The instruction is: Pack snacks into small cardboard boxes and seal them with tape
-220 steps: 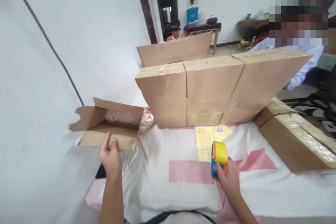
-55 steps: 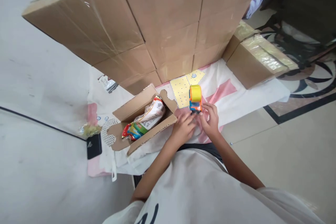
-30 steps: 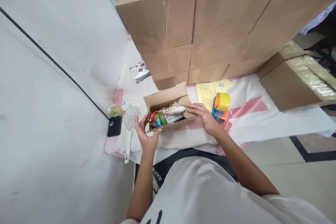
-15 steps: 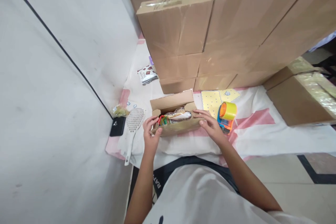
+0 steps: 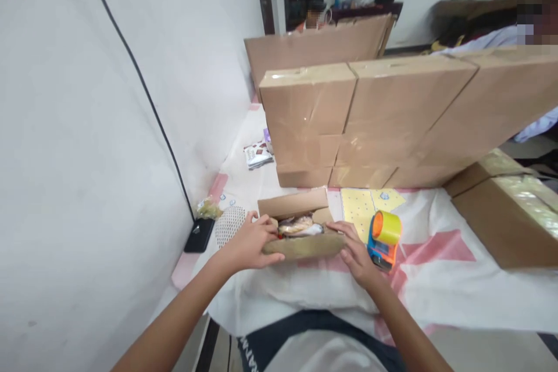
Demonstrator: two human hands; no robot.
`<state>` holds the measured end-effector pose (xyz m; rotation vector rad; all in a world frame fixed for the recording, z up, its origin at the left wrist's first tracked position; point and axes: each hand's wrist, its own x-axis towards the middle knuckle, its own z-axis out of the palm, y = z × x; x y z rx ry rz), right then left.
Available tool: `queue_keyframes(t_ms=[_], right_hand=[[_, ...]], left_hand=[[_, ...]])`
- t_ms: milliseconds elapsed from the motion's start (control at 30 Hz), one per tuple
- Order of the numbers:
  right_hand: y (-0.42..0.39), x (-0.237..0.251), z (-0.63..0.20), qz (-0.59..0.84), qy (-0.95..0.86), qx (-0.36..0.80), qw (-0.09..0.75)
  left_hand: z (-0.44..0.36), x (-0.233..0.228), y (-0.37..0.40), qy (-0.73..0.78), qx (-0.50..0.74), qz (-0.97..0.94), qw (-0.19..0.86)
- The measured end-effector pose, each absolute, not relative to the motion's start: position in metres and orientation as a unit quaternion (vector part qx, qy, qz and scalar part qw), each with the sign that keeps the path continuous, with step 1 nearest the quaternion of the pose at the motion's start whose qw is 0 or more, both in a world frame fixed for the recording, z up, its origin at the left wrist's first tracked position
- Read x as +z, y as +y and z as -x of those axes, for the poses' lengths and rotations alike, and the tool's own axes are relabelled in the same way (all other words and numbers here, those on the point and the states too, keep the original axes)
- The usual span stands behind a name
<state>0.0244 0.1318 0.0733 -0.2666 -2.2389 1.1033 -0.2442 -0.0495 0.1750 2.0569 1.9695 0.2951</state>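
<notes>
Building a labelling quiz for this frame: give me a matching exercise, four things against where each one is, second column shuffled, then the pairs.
Things:
1. left hand
2. right hand
3. tape dispenser
4. snack packet

Places:
A. lying on the cloth beside the stacked cartons, by the wall
B. on the left end of the small cardboard box
C. standing on the cloth just right of the right hand
D. on the right end of the small cardboard box

Pairs: 1-B, 2-D, 3-C, 4-A
</notes>
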Motion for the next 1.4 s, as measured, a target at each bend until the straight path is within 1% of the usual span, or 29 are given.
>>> queue_keyframes(t_ms=[100,200,300,400,433,467,533,600,667,700,767,833,867,1000,1100,1200,1300,1400], right_hand=[[0.130,0.066,-0.023,0.116,-0.835,0.424,0.331],[0.129,0.063,-0.015,0.164,-0.821,0.430,0.338],[0.127,0.059,-0.006,0.208,-0.803,0.430,0.356],[0.127,0.053,0.001,0.278,-0.758,0.455,0.375],[0.127,0.052,0.002,0.297,-0.746,0.468,0.369],[0.128,0.050,0.003,0.306,-0.739,0.483,0.355],[0.133,0.050,0.005,0.297,-0.738,0.519,0.313],[0.143,0.054,0.008,0.274,-0.735,0.558,0.271],[0.155,0.063,0.016,0.253,-0.731,0.586,0.242],[0.162,0.069,0.020,0.241,-0.733,0.589,0.239],[0.171,0.083,0.031,0.214,-0.743,0.578,0.261],[0.174,0.097,0.040,0.180,-0.762,0.552,0.288],[0.173,0.103,0.042,0.164,-0.776,0.536,0.289],[0.165,0.111,0.043,0.148,-0.838,0.479,0.217],[0.164,0.105,0.040,0.159,-0.856,0.449,0.201],[0.165,0.096,0.040,0.172,-0.854,0.438,0.223],[0.158,0.094,0.044,0.186,-0.842,0.448,0.236],[0.149,0.102,0.045,0.191,-0.842,0.454,0.218]], left_hand=[[0.249,0.175,-0.039,0.688,0.105,-0.692,0.193],[0.253,0.166,-0.037,0.699,0.133,-0.674,0.198],[0.250,0.141,-0.042,0.730,0.238,-0.621,0.157],[0.243,0.104,-0.049,0.771,0.381,-0.507,0.057],[0.240,0.093,-0.051,0.783,0.417,-0.460,0.036],[0.238,0.082,-0.052,0.792,0.443,-0.418,0.036],[0.235,0.069,-0.053,0.797,0.478,-0.360,0.083],[0.235,0.066,-0.051,0.783,0.498,-0.345,0.140],[0.238,0.071,-0.048,0.771,0.509,-0.350,0.152],[0.240,0.076,-0.047,0.769,0.508,-0.360,0.144],[0.244,0.090,-0.047,0.771,0.481,-0.398,0.124],[0.245,0.106,-0.049,0.781,0.423,-0.448,0.102],[0.243,0.114,-0.051,0.791,0.383,-0.470,0.086],[0.212,0.131,-0.056,0.839,0.217,-0.499,0.013],[0.175,0.123,-0.050,0.838,0.150,-0.525,0.015],[0.150,0.105,-0.042,0.839,0.107,-0.533,0.021],[0.142,0.098,-0.038,0.850,0.090,-0.518,0.030],[0.142,0.103,-0.036,0.860,0.080,-0.502,0.050]])
